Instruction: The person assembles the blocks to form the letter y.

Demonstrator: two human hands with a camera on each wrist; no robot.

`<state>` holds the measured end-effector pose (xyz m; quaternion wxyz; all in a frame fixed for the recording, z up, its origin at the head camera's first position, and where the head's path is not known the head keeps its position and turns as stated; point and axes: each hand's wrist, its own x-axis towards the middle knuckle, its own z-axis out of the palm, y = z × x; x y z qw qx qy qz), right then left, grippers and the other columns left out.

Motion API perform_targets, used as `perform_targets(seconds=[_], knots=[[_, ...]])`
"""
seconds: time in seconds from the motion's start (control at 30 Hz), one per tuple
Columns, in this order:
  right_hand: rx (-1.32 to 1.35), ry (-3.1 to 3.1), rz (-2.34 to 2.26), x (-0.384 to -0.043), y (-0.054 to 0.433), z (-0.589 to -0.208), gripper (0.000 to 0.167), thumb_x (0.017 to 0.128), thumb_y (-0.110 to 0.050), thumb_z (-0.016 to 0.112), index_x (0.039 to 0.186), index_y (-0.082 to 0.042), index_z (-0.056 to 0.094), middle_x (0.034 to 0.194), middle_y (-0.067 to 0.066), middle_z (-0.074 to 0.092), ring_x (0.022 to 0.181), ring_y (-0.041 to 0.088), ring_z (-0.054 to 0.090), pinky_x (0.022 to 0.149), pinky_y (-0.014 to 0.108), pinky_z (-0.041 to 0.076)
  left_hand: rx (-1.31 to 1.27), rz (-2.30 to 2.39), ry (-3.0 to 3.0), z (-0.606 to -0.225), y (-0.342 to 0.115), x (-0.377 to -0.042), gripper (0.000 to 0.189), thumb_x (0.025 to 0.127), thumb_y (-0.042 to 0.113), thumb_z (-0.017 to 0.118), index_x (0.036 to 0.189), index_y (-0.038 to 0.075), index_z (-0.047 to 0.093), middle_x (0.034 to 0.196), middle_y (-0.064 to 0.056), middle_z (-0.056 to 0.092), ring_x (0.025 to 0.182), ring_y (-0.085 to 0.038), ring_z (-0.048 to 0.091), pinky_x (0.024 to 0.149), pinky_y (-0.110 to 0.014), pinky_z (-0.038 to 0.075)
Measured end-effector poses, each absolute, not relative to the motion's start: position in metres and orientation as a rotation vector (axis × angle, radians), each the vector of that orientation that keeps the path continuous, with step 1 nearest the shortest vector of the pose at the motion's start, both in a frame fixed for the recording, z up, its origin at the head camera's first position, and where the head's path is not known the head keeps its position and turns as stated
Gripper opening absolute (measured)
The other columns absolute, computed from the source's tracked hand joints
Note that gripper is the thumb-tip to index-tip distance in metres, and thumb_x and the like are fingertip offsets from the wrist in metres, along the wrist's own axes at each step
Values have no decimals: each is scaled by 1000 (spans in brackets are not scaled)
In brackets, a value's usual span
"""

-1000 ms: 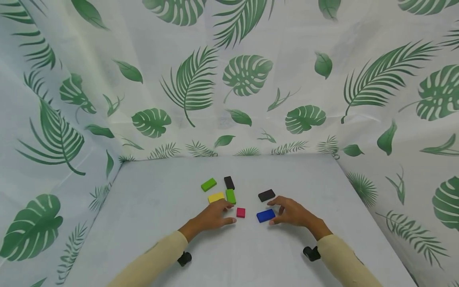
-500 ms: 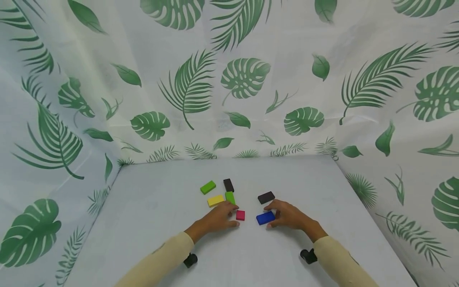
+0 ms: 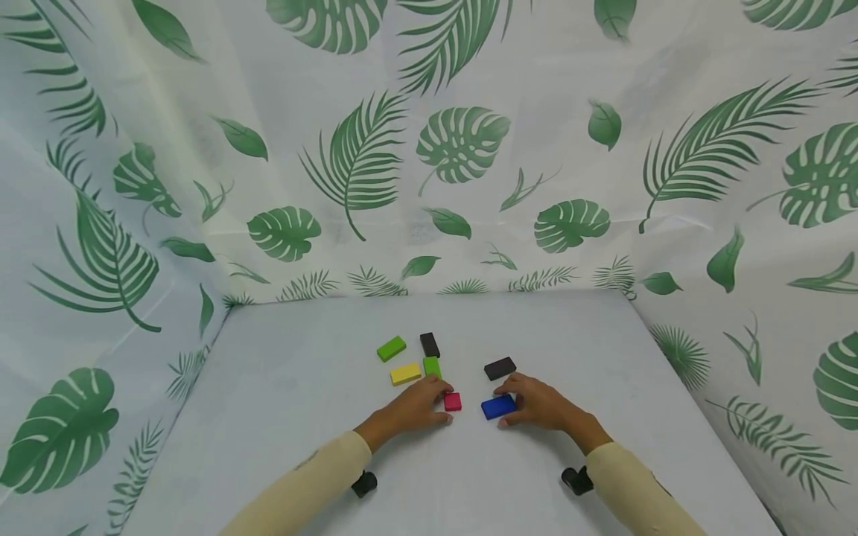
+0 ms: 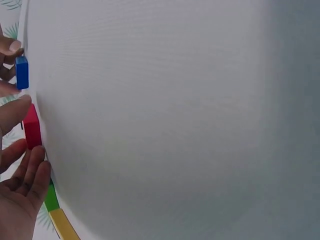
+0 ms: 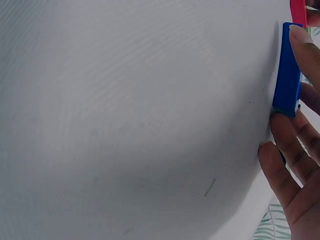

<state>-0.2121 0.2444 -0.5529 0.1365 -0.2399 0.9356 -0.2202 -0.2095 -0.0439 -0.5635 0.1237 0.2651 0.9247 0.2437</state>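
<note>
Three walls of leaf-printed sheeting (image 3: 482, 237) close in a pale surface (image 3: 556, 327), and two forearms reach over it from the near edge. Beside the end of the left sleeve (image 3: 302, 476) shows a small black device (image 3: 365, 485), with a matching device (image 3: 578, 481) by the right sleeve (image 3: 637, 484).

Compared with a second ago, the left hand (image 3: 414, 406) has moved rightward to the red block, while the right hand (image 3: 539, 402) has drawn its fingers in on the blue block (image 3: 499, 406). So each hand now has one block of its own between thumb and fingers, which I take as the work passing from reaching to taking hold.

The right hand's fingers are curled round the blue block, the thumb at its near side and the index finger at its far side; the block lies on the surface. A right-hand black block (image 3: 500, 368) lies just beyond it.

Past the left hand lie a yellow block (image 3: 405, 374), a farther green block (image 3: 392, 348), a left-hand black block (image 3: 430, 345) and a nearer green block (image 3: 432, 366) just beside the yellow one.

Smallest is the red block (image 3: 453, 402), on the surface between the hands. The left fingers bracket it, but the wrist view catches it only at its edge, so I cannot tell whether they grip yet.
</note>
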Motion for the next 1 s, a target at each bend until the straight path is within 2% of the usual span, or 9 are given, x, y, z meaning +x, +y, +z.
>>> perform_targets(seconds=[0.13, 0.37, 0.6, 1.0], knots=[[-722, 2717, -613, -213, 244, -552, 53, 78, -45, 84, 121, -17, 71, 113, -2, 62, 85, 7, 55, 74, 21, 52, 764, 691, 2719, -565, -42, -209, 51, 86, 34, 80, 130, 14, 63, 105, 6, 57, 90, -3, 51, 82, -17, 49], [-781, 2741, -577, -212, 243, -552, 45, 81, -39, 83, 118, -16, 73, 110, -1, 60, 86, 8, 54, 76, 22, 53, 762, 644, 2759, -566, -37, -207, 46, 86, 35, 80, 124, 12, 67, 105, 5, 61, 93, -3, 55, 90, -20, 51], [-818, 2741, -608, -212, 243, -552, 39, 82, -35, 83, 114, -13, 75, 104, -3, 58, 85, 8, 53, 74, 22, 51, 766, 680, 2791, -567, -34, -206, 37, 87, 30, 79, 117, 10, 69, 98, 5, 60, 87, -3, 53, 84, -18, 50], [-829, 2735, -616, -213, 243, -553, 37, 81, -35, 84, 110, -14, 75, 103, -4, 58, 84, 8, 54, 74, 21, 51, 736, 721, 2801, -570, -39, -199, 39, 87, 31, 80, 117, 9, 70, 95, 6, 58, 83, -3, 51, 78, -17, 49]])
